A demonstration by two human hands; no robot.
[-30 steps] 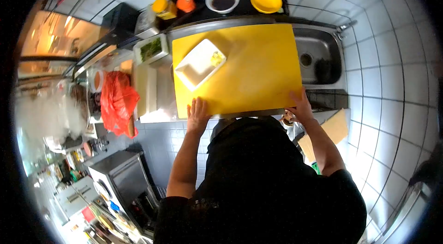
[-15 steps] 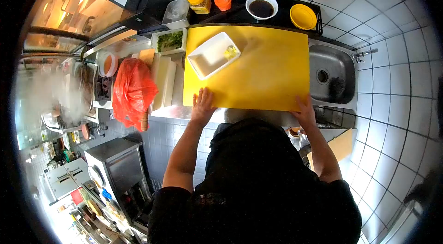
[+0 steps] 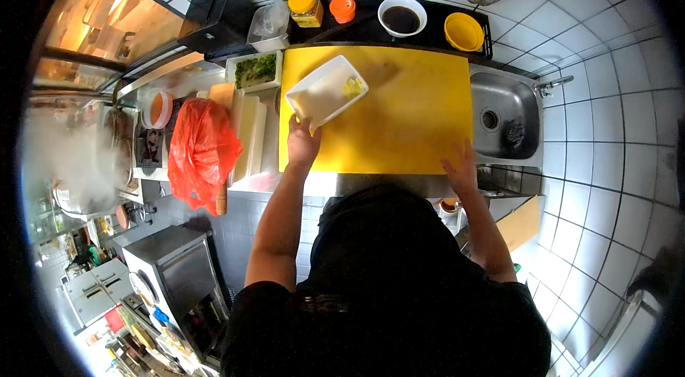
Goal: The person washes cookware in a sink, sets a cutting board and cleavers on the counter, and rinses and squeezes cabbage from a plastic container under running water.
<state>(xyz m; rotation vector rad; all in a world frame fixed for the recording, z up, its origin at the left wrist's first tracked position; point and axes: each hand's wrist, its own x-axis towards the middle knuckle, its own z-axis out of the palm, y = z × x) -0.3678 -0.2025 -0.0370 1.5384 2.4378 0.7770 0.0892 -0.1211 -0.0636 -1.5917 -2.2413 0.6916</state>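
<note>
A yellow cutting board (image 3: 399, 120) lies on the steel counter in front of me. On its left part stands a white rectangular tray (image 3: 317, 95) with a small heap of pale yellow pieces (image 3: 352, 87) at its right end. My left hand (image 3: 304, 143) is at the tray's lower left edge, its fingertips touching or nearly touching the rim. My right hand (image 3: 461, 166) is at the board's lower right corner, fingers spread, with nothing in it.
A sink (image 3: 505, 116) adjoins the board on the right. Behind stand a bowl of dark liquid (image 3: 402, 18), a yellow bowl (image 3: 464, 32), an orange-lidded jar (image 3: 342, 9) and a yellow-lidded jar (image 3: 305, 7). Left are a tray of greens (image 3: 255, 71) and a red bag (image 3: 203, 152).
My left hand has moved up from the board's front edge to the white tray. My right hand has lifted slightly off the board's corner with fingers spread.
</note>
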